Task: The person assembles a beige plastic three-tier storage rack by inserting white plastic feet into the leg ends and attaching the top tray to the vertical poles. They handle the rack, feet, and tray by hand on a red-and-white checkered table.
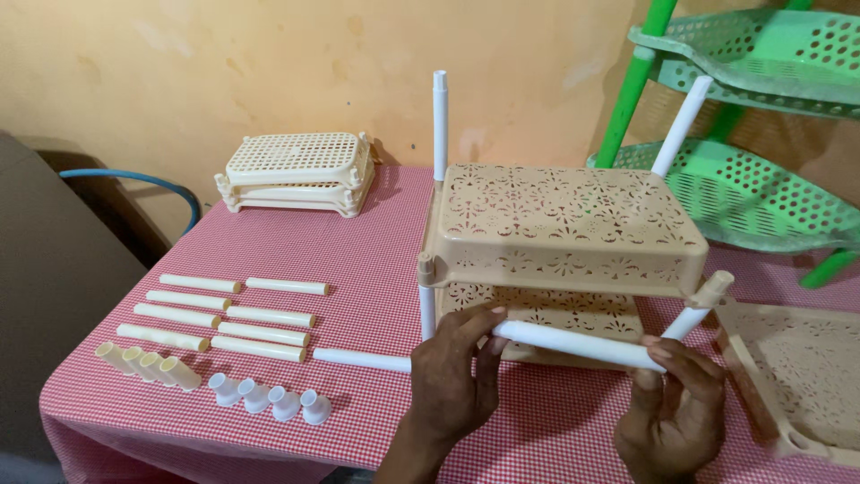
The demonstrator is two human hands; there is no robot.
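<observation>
A white tube [573,344] lies nearly level in front of the person, low at the middle of the table, just before the lower tier of a beige two-tier rack [564,229]; the left hand [457,376] pinches its left end, fingers curled together around it with the thumb beneath, and the right hand [676,408] grips its right end, fingertips closed over the top of the tube; both hands are clamped on the same tube. The rack lies tipped on its side on the red checked tablecloth [358,260]; its perforated beige trays are joined by white posts, one post [440,125] rising straight above the far left corner and another [681,125] slanting up at the far right; a short post with a beige cap [708,296] sticks out at the near right corner, just above the right hand. To the right, a third beige tray [797,385] sits partly out of view. Left of the left hand, another loose white tube [361,359] lies flat on the cloth; further left, cream tubes [224,318] lie in two neat columns; before them stand a row of cream caps [148,363] and a row of white caps [269,399]. At the far side of the table rests a stack of cream trays [296,175]; a green perforated rack [752,134] stands beyond the table's right corner.
</observation>
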